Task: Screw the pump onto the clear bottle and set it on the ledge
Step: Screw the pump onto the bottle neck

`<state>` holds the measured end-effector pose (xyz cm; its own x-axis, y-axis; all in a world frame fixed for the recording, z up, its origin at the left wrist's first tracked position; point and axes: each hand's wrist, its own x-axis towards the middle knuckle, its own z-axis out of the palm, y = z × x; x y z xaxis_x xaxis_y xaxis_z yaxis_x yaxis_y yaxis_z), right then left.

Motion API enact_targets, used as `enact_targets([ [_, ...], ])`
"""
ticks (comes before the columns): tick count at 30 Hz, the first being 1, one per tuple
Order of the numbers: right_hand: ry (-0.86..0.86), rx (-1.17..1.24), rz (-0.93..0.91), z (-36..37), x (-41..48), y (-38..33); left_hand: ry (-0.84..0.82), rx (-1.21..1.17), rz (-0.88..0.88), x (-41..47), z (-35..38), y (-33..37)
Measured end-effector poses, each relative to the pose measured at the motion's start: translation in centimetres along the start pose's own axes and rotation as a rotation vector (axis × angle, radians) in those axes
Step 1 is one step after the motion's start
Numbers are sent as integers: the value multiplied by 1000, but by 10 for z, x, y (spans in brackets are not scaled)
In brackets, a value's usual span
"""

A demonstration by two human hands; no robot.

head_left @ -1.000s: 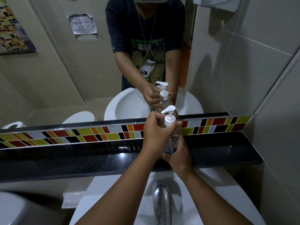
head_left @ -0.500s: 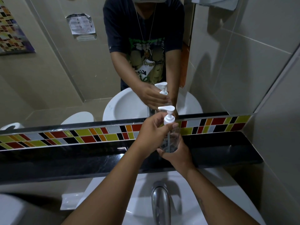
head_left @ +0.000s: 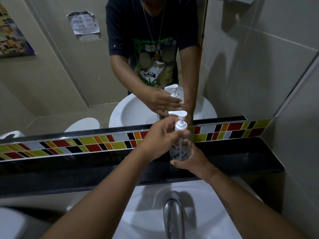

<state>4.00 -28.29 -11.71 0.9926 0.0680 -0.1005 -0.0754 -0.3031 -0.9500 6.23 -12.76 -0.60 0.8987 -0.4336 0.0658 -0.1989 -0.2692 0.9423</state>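
Note:
A clear bottle point(head_left: 181, 149) stands upright over the black ledge point(head_left: 241, 157), close to the tiled strip. A white pump point(head_left: 180, 120) sits on its neck, nozzle pointing left, its tube running down inside. My right hand point(head_left: 191, 161) cups the bottle's base from below and behind. My left hand point(head_left: 160, 137) wraps the bottle's shoulder, thumb and fingers at the pump's collar. Whether the bottle's base rests on the ledge is hidden by my right hand.
A mirror point(head_left: 69, 83) above the ledge reflects me and the bottle. A coloured tile strip point(head_left: 86, 145) runs along the ledge's back. Below are the white basin point(head_left: 148, 204) and a chrome tap point(head_left: 172, 214). A tiled wall point(head_left: 296, 135) closes the right side.
The pump's nozzle has swung from pointing right to pointing left as my left hand turned it. The bottle has lowered slightly toward the ledge.

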Motion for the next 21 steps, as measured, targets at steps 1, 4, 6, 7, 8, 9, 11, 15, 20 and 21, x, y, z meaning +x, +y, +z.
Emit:
enact_targets([
  [1,-2,7,1,0,0,-1,-6,14,9,1,-1,-1],
  [4,-11,45,-17,2,-2,0,-16,70,39,-1,-3,-6],
  [6,-9,51,-35,6,-4,0,-27,90,27,-7,-4,-12],
  [7,-4,31,-49,8,-6,-2,-15,85,3,-10,-5,-16],
  [8,5,-24,-60,10,-6,-3,9,78,-23,-14,-7,-21],
  [9,21,-117,-66,12,-7,-3,37,74,-47,-19,-8,-26],
  [11,63,-311,-34,15,-6,-2,70,84,-94,-30,-12,-40],
  [15,63,-476,-38,19,-1,-4,53,141,-143,-50,-13,-66],
  [20,49,-642,-73,24,4,-4,108,103,-154,-51,-9,-85],
  [21,56,-650,-76,25,4,-3,118,95,-156,-50,-8,-88],
])
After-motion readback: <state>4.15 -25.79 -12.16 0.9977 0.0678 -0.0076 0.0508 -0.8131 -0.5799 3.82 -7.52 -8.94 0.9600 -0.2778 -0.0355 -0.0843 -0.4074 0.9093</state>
